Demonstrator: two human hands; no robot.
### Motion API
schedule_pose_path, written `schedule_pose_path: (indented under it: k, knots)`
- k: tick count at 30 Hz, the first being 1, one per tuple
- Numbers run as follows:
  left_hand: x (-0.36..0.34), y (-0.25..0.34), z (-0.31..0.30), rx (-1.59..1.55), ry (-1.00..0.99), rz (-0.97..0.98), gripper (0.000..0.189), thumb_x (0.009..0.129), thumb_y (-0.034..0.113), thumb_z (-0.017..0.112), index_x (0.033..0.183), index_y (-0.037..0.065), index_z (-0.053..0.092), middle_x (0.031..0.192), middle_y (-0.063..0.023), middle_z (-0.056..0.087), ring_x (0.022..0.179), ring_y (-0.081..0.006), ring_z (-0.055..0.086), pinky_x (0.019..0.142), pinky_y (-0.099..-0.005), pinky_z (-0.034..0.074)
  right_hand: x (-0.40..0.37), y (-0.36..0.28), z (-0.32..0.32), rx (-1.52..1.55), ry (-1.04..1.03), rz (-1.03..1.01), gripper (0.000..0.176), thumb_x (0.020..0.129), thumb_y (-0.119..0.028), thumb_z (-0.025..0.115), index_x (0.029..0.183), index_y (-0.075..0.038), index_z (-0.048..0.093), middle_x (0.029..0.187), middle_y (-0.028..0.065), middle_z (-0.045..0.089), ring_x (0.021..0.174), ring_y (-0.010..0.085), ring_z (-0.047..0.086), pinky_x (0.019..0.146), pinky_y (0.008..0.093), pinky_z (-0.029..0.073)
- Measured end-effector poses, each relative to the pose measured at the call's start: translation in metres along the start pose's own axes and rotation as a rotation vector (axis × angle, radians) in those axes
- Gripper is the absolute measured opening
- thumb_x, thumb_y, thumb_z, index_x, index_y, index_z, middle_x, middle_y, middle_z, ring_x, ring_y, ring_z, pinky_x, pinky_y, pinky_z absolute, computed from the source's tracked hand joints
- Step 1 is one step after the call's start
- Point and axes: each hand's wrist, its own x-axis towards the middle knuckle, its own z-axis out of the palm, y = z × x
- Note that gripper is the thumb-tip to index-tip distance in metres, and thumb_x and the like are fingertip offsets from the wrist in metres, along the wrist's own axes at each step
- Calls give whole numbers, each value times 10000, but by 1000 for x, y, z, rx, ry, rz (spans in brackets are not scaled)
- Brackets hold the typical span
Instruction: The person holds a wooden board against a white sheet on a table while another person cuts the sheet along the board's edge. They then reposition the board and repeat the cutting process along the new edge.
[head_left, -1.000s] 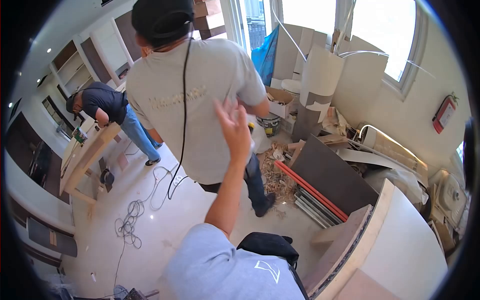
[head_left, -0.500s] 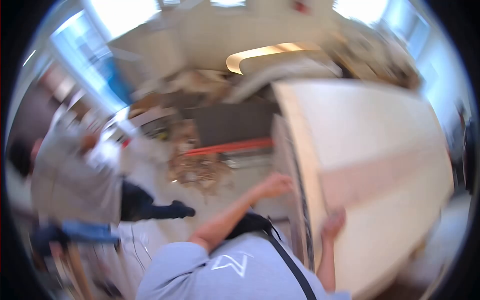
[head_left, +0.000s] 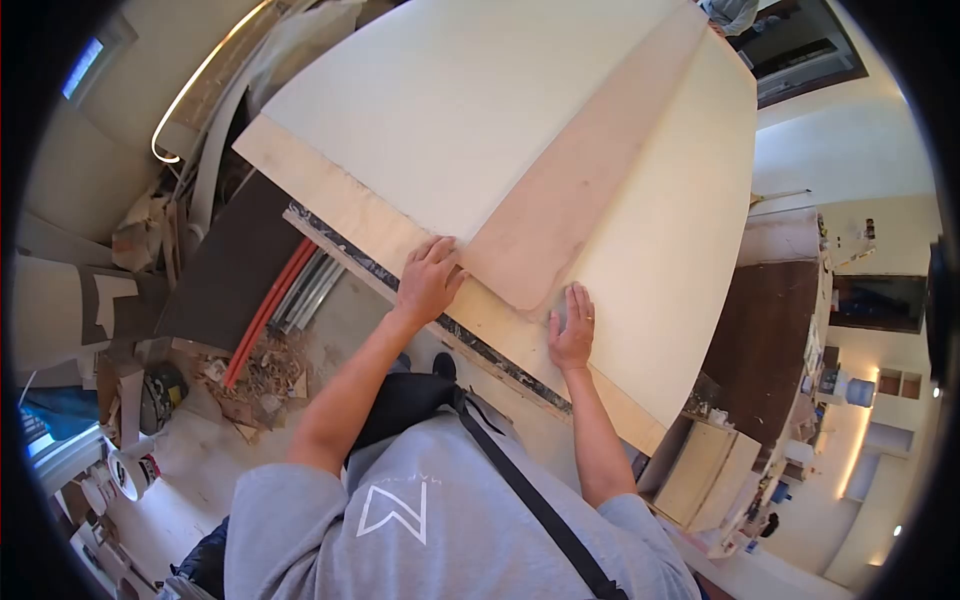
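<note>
A large cream-coloured panel [head_left: 400,130] lies flat in front of me, with a bare plywood strip [head_left: 345,200] along its near edge. Across its surface runs a long pinkish-brown strip [head_left: 570,200] that narrows with distance. My left hand [head_left: 428,282] rests palm down on the plywood strip, fingers stretched over the pinkish strip's left corner. To the right of that strip's near end, my right hand [head_left: 572,328] lies flat with its fingers extended. Both hands hold nothing. Below the panel's near edge shows a second board edge with dark smears [head_left: 350,250].
Another person's sleeve [head_left: 735,12] shows at the panel's far end. Red pipes [head_left: 268,310] and metal profiles [head_left: 308,290] lie on the floor at left, beside wood scraps [head_left: 265,385] and a dark board [head_left: 225,270]. A wooden box [head_left: 705,475] stands at right.
The view has swung round, and the panel now fills the front. My left hand has gone from a closed shape beside the panel to flat on its near edge. My right hand stays on the panel.
</note>
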Motion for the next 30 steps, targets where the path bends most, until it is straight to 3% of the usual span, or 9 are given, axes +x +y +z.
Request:
schedule_pose_path:
  k: [6, 10, 19, 27, 30]
  knots:
    - [-1, -8, 4, -89, 109, 29, 257, 812, 150, 720, 1053, 63, 709, 1181, -50, 637, 1182, -235, 561, 959, -388, 447, -1, -18, 18, 84, 30, 265, 539, 964, -290, 554, 1425, -21, 473, 1522, 142, 435, 1446, 342, 336, 1192, 498, 202]
    - [0, -9, 2, -109, 107, 54, 226, 790, 123, 733, 1010, 74, 719, 1104, -12, 639, 1104, -202, 581, 908, -362, 453, -7, -43, 18, 14, 38, 241, 563, 978, -313, 537, 1434, 8, 455, 1533, 163, 417, 1456, 351, 321, 1193, 504, 182]
    - [0, -14, 9, -134, 141, 60, 164, 772, 91, 731, 929, 56, 697, 1030, -23, 629, 1034, -209, 596, 879, -362, 453, -7, -41, 15, 43, 14, 216, 630, 955, -342, 579, 1431, 49, 447, 1547, 189, 392, 1470, 364, 293, 1196, 509, 169]
    - [1, -12, 6, -139, 118, 14, 181, 784, 76, 710, 958, 30, 692, 1034, -42, 628, 1039, -222, 596, 895, -367, 457, -8, -42, 10, -8, -66, 178, 665, 963, -350, 563, 1464, 57, 399, 1567, 199, 355, 1492, 363, 244, 1208, 508, 137]
    - [1, -13, 7, -155, 119, 12, 179, 785, 66, 704, 959, 25, 690, 1033, -45, 628, 1038, -224, 597, 895, -370, 458, -8, -42, 12, 43, -36, 225, 705, 923, -400, 614, 1434, 57, 449, 1556, 189, 382, 1482, 371, 269, 1195, 530, 145]
